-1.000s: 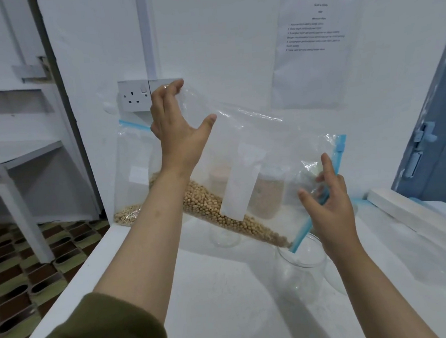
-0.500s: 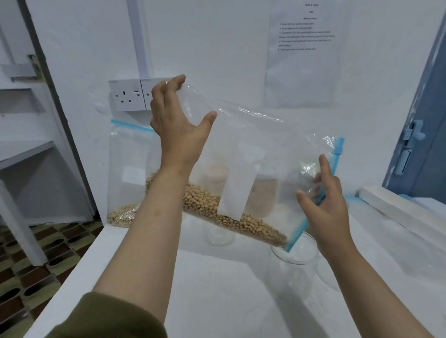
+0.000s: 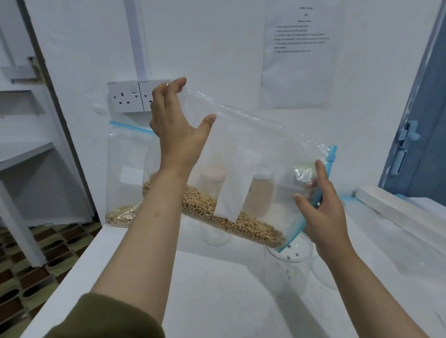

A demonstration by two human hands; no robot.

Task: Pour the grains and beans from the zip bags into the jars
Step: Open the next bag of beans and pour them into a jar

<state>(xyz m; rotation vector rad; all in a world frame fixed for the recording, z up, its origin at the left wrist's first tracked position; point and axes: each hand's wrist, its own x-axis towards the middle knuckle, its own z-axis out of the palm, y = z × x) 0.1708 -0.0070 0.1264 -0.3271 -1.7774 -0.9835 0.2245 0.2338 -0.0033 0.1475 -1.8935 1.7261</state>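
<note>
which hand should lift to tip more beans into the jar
Left. The left hand grips the raised bottom corner of the bag, so lifting it slides the beans down. The right hand steadies the blue zip mouth over the jar.

First soybeans point(image 3: 290, 255) now apparently dropping into the clear jar point(image 3: 288, 269), zip bag point(image 3: 254, 151) tilted slightly steeper

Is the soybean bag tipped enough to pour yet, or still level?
Tipped. The zip bag slants down to the right, its blue zip end over the jar; soybeans are heaped at that low corner, and a few specks show inside the jar.
</note>
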